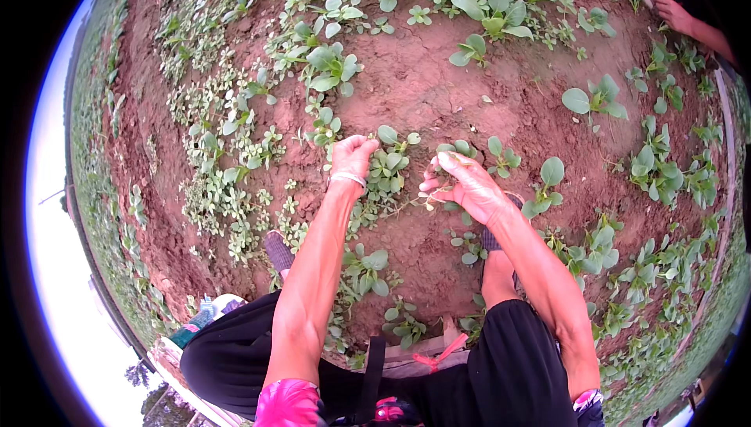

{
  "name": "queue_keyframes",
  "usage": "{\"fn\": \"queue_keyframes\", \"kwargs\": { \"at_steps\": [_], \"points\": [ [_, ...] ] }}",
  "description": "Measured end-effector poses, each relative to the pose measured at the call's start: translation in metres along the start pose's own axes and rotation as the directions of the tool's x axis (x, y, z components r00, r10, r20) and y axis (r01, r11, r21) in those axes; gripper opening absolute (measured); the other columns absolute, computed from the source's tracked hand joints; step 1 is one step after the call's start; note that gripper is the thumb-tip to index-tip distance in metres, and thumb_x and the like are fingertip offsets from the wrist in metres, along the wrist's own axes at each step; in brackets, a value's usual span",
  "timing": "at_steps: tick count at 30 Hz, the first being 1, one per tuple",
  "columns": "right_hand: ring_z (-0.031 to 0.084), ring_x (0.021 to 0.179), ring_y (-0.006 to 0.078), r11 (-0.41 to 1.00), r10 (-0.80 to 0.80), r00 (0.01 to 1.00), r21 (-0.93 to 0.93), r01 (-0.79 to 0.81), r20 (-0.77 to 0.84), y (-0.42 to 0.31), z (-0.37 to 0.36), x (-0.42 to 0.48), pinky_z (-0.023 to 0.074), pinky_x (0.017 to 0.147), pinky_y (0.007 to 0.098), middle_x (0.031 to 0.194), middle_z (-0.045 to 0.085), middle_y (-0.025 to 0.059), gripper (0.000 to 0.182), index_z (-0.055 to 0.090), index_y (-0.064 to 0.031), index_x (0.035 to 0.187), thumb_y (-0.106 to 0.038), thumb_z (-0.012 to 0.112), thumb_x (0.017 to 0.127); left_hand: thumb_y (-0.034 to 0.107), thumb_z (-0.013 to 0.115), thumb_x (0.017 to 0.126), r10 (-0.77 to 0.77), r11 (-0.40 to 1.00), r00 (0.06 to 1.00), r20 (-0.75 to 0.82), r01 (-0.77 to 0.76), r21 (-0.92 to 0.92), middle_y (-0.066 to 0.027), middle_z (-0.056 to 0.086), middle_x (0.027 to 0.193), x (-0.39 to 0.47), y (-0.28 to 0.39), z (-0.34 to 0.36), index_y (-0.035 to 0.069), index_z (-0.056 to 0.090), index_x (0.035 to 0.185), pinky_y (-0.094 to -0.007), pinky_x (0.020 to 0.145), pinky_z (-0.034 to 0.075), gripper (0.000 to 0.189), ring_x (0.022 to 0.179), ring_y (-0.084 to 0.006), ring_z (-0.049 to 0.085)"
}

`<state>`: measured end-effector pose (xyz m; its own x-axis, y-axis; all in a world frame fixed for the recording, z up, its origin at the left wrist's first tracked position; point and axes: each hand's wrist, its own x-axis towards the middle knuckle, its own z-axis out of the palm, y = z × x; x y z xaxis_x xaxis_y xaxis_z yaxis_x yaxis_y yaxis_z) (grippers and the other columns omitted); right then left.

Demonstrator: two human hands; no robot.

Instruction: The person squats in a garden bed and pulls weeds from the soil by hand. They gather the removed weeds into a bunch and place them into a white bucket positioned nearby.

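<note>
My left hand (352,158), with a pale bangle at its wrist, has its fingers closed beside a leafy green seedling (388,160); whether a stem is between the fingertips is not clear. To the right, my right hand (460,183) holds thin uprooted weeds (431,195) between thumb and fingers, with pale stems trailing below. Broad-leaved seedlings (503,157) grow just beyond this hand. Low weeds with small leaves (366,213) spread over the reddish soil (405,251) between my forearms.
A co-worker's hand (675,14) reaches in at the upper right. Dense small-leaved weeds (217,192) cover the left side. My feet in dark ribbed socks (279,251) stand among the plants. A pink ribbon (440,353) lies between my knees, near more seedlings (405,324).
</note>
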<state>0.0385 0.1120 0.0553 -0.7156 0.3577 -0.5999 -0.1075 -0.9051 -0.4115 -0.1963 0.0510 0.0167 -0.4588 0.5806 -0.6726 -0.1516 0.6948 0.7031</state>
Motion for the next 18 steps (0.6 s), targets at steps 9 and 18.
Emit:
{"fn": "queue_keyframes", "kwargs": {
  "at_steps": [9,18],
  "points": [
    [0.054,0.08,0.0115,0.953,-0.018,0.95,0.281,0.11,-0.312,0.038,0.0,0.009,0.0463,0.076,0.028,0.085,0.058,-0.0004,0.022,0.058,-0.0091,0.095,-0.031,0.059,0.09,0.013,0.063,0.075,0.493,0.499,0.814,0.309,-0.555,0.665,-0.0145,0.054,0.089,-0.122,0.023,0.096,0.001,0.053,0.109,-0.0389,0.064,0.047,0.038,0.068,-0.026,0.057],
    [0.045,0.048,0.0098,0.968,0.108,0.95,0.248,-0.034,-0.293,0.04,0.004,0.005,0.0342,0.041,0.0231,0.061,0.048,-0.0013,0.027,0.051,-0.0107,0.081,-0.035,0.063,0.086,0.02,0.054,0.084,0.551,0.59,0.832,-0.067,-0.332,0.736,-0.0195,0.061,0.091,-0.035,0.005,-0.004,0.001,0.058,0.093,-0.045,0.07,0.047,0.021,0.08,-0.0338,0.062]
  ]
}}
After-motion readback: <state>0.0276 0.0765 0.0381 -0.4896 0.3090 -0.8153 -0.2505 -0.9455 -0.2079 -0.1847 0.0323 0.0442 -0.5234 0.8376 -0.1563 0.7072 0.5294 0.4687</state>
